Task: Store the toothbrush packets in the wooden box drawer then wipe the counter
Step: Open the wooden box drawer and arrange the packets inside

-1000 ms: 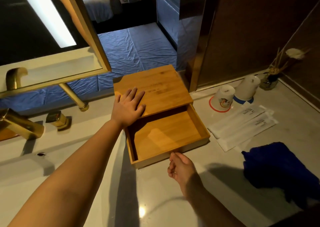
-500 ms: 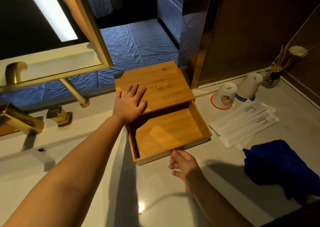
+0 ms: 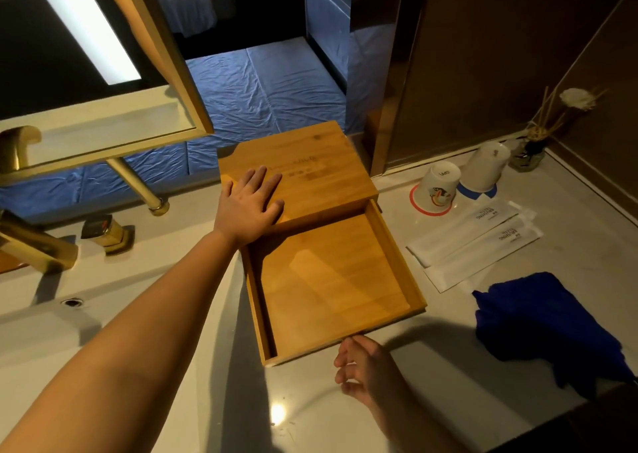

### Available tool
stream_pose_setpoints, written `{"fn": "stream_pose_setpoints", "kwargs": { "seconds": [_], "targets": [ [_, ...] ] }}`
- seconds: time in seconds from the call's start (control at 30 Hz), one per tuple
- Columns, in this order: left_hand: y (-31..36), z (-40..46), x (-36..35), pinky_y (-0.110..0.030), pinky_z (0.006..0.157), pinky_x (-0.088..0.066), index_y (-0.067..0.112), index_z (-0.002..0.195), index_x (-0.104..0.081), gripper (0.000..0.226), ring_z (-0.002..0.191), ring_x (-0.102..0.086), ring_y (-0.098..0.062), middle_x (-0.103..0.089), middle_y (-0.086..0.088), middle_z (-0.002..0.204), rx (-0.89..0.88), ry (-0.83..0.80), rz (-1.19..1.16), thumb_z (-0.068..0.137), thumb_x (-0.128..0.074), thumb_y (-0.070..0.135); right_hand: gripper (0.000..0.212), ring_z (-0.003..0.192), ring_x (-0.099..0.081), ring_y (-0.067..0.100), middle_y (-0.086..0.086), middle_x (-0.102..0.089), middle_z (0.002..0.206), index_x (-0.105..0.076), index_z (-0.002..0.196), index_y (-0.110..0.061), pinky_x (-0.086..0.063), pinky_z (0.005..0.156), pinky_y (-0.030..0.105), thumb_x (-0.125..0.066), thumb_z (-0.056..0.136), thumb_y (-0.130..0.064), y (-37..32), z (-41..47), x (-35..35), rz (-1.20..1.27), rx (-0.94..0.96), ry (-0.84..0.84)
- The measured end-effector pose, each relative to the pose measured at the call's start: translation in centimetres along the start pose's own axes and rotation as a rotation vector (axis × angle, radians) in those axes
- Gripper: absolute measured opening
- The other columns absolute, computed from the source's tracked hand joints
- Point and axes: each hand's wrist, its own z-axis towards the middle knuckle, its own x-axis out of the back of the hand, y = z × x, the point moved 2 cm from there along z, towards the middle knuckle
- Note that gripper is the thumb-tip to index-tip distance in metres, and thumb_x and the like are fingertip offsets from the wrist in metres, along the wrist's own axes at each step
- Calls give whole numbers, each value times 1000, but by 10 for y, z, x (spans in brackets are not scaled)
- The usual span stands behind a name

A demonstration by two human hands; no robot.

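Box (image 3: 303, 173): on the counter (image 3: 431, 366), drawer (image 3: 331, 280) pulled out toward the person, nothing in it.
Left hand (image 3: 250, 204): flat on the box top, fingers spread.
Right hand (image 3: 369, 369): at the drawer's front edge, fingers loosely curled, holding nothing.
Packets (image 3: 473, 242): two, right of the box.
Cloth (image 3: 549, 321): right of the drawer.

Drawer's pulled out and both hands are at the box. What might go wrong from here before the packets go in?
1. The wooden drawer is pulled far out of the flat wooden box; more pull from the right hand may slide it free.
2. The two white toothbrush packets lie close to two upturned paper cups; reaching for them could topple a cup.
3. The left hand is all that steadies the box.
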Motion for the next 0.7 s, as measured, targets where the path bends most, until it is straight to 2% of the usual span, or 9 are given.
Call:
{"fn": "stream_pose_setpoints", "kwargs": {
  "seconds": [0.27,0.4,0.47,0.57,0.63,0.7],
  "targets": [
    [-1,1,-1,-50,114,-12,37,146,-22,62,146,-13,-21,-18,-2,158,0,0,-5,87,-22,57,28,55,-59,16,5,-61,63,-59,72,-10,-47,47,23,-45,95,-21,1,4,5,0,93,51],
    [0,1,-2,-50,114,-13,37,145,-23,62,146,-13,-21,-19,-2,158,-3,-4,-5,87,-22,57,29,57,-59,18,6,-60,65,-58,74,-13,-48,49,24,-44,97,-24,0,8,4,-53,89,75],
    [0,1,-2,-50,114,-13,37,145,-23,62,146,-14,-21,-19,-2,158,-6,0,-6,87,-22,57,30,55,-58,16,3,-60,62,-58,74,-15,-52,52,26,-44,97,-29,2,11,6,-124,122,111],
    [-1,1,-2,-50,114,-14,36,145,-23,62,146,-14,-21,-19,-2,158,-10,-3,-3,87,-21,57,32,51,-57,17,-3,-57,50,-56,70,-18,-54,65,34,-44,96,-33,3,14,10,-244,185,147],
    [-1,1,-1,-50,114,-14,36,146,-22,62,146,-13,-21,-19,-3,158,-12,-8,1,87,-21,57,34,50,-56,17,-5,-56,47,-55,69,-17,-52,64,34,-43,96,-33,4,15,11,-233,203,122],
    [0,1,0,-50,114,-14,35,146,-22,63,146,-13,-21,-18,-3,158,-11,-9,5,87,-21,57,33,53,-57,18,-1,-59,55,-56,71,-17,-52,60,31,-42,96,-33,4,13,12,-227,225,111]
  ]
}}
